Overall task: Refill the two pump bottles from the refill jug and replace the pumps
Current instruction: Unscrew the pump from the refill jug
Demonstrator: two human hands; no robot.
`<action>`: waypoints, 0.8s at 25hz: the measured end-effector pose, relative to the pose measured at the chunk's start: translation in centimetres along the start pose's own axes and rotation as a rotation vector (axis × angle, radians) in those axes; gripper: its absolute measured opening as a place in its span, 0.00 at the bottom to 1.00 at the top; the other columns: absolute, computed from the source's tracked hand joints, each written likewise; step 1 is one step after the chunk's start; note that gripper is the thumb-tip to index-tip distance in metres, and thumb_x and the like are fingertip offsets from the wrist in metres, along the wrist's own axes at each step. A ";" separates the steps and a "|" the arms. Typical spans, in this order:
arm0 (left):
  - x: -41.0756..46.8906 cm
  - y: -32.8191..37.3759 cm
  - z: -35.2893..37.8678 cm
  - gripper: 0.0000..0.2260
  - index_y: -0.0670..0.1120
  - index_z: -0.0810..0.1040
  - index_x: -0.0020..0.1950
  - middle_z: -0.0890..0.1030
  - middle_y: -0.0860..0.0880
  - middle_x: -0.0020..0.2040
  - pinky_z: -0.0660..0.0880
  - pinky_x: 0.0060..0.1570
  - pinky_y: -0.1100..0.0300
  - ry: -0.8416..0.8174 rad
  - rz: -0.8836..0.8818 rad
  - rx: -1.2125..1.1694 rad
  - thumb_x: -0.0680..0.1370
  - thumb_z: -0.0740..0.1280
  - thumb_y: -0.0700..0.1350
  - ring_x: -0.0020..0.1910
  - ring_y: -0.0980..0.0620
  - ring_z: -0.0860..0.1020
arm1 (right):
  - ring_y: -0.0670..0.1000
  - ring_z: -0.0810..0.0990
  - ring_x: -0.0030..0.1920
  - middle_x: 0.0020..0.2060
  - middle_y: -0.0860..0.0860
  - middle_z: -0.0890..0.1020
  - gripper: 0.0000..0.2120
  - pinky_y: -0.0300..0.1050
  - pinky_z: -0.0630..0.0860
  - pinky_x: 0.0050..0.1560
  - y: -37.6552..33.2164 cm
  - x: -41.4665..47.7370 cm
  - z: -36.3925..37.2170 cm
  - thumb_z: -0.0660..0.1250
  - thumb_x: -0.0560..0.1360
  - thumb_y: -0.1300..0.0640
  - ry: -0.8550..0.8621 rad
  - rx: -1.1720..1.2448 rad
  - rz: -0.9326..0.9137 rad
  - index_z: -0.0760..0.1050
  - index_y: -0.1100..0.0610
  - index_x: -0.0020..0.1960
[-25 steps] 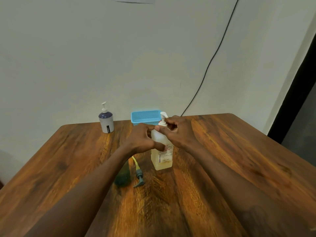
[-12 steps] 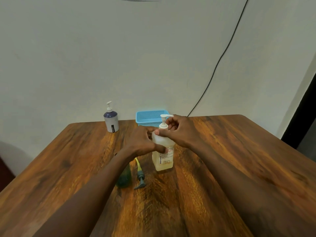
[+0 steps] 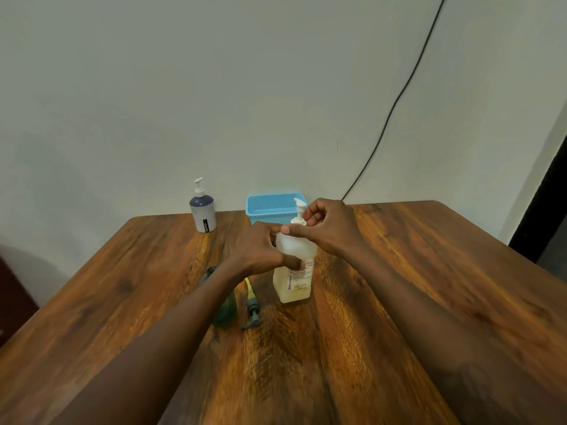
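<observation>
Pump (image 3: 299, 210) work is in hand: left hand (image 3: 260, 251) grips the clear bottle (image 3: 294, 271) while right hand (image 3: 328, 228) fingers pinch its collar, seemingly mid-twist, so steady turning comes next.

Both forearms bare, no sleeves or jewellery visible

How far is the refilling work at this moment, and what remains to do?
Done, apparently: the grey bottle stands at the back with its pump on. In hand: the left hand holds the clear bottle while the right hand works at its white pump, tightening or loosening I cannot tell. Left: the dark green bottle is open; its grey pump lies on the table.
</observation>
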State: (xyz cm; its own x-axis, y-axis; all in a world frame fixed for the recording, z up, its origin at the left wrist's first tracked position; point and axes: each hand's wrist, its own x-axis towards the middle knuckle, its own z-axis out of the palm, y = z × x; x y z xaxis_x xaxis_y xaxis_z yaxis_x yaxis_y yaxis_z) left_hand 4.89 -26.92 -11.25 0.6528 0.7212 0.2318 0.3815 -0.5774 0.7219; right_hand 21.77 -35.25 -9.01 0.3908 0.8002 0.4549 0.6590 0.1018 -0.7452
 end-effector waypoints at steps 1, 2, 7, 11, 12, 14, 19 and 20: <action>0.1 0.0 0.1 0.29 0.54 0.79 0.60 0.85 0.53 0.56 0.84 0.48 0.53 -0.012 -0.006 0.002 0.61 0.84 0.50 0.50 0.54 0.85 | 0.41 0.77 0.36 0.39 0.47 0.83 0.20 0.32 0.76 0.35 0.2 -0.1 -0.1 0.83 0.64 0.44 -0.025 -0.002 -0.008 0.81 0.53 0.47; 0.1 -0.1 0.1 0.29 0.53 0.80 0.60 0.85 0.52 0.57 0.84 0.49 0.52 -0.019 -0.014 0.002 0.61 0.84 0.49 0.51 0.54 0.84 | 0.42 0.79 0.38 0.41 0.46 0.83 0.18 0.32 0.77 0.37 0.2 -0.3 -0.2 0.82 0.67 0.48 -0.069 0.003 -0.018 0.82 0.53 0.51; 0.5 -0.3 0.5 0.28 0.58 0.76 0.57 0.84 0.52 0.58 0.83 0.52 0.52 -0.030 -0.031 -0.008 0.62 0.84 0.48 0.53 0.52 0.84 | 0.43 0.79 0.61 0.62 0.46 0.79 0.31 0.36 0.81 0.55 1.0 -0.6 -1.2 0.74 0.74 0.65 -0.311 0.163 -0.024 0.71 0.50 0.74; 0.3 -0.1 1.3 0.27 0.56 0.76 0.57 0.84 0.52 0.56 0.82 0.48 0.59 -0.035 -0.001 -0.005 0.64 0.83 0.45 0.53 0.52 0.83 | 0.44 0.82 0.47 0.49 0.44 0.84 0.32 0.40 0.83 0.47 0.9 -0.5 -1.2 0.79 0.63 0.35 -0.154 -0.115 0.009 0.79 0.51 0.59; 0.2 -0.1 1.3 0.27 0.56 0.76 0.58 0.84 0.52 0.56 0.82 0.47 0.60 -0.036 0.005 0.005 0.64 0.83 0.45 0.53 0.52 0.83 | 0.44 0.82 0.42 0.44 0.44 0.84 0.32 0.41 0.82 0.42 0.9 -0.5 -0.9 0.78 0.59 0.30 -0.110 -0.166 0.027 0.81 0.51 0.52; 0.0 -0.3 1.4 0.28 0.56 0.75 0.59 0.84 0.52 0.57 0.83 0.48 0.58 -0.039 0.017 -0.003 0.64 0.83 0.45 0.53 0.52 0.84 | 0.44 0.81 0.37 0.37 0.45 0.83 0.27 0.42 0.79 0.37 0.9 -0.7 -0.1 0.79 0.61 0.32 -0.062 -0.201 0.015 0.82 0.53 0.44; -0.1 -0.9 0.8 0.25 0.61 0.76 0.54 0.84 0.54 0.57 0.83 0.51 0.53 -0.019 0.007 0.024 0.63 0.83 0.48 0.53 0.53 0.83 | 0.48 0.81 0.58 0.59 0.50 0.82 0.18 0.30 0.73 0.47 0.3 -1.0 0.5 0.74 0.77 0.54 -0.225 -0.026 -0.005 0.78 0.55 0.65; 0.0 -0.9 0.6 0.25 0.59 0.77 0.55 0.84 0.54 0.57 0.83 0.51 0.53 -0.017 -0.002 0.030 0.62 0.84 0.48 0.53 0.53 0.83 | 0.49 0.79 0.63 0.64 0.51 0.80 0.23 0.29 0.74 0.50 0.2 -1.2 0.5 0.73 0.78 0.56 -0.250 0.043 0.003 0.73 0.53 0.71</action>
State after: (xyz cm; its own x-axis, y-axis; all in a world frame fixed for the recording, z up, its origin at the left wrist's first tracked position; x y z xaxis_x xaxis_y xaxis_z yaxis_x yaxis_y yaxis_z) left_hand 4.93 -26.62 -12.24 0.6630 0.7159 0.2189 0.4019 -0.5871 0.7027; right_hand 21.15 -35.89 -9.93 0.2177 0.9215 0.3216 0.6282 0.1199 -0.7688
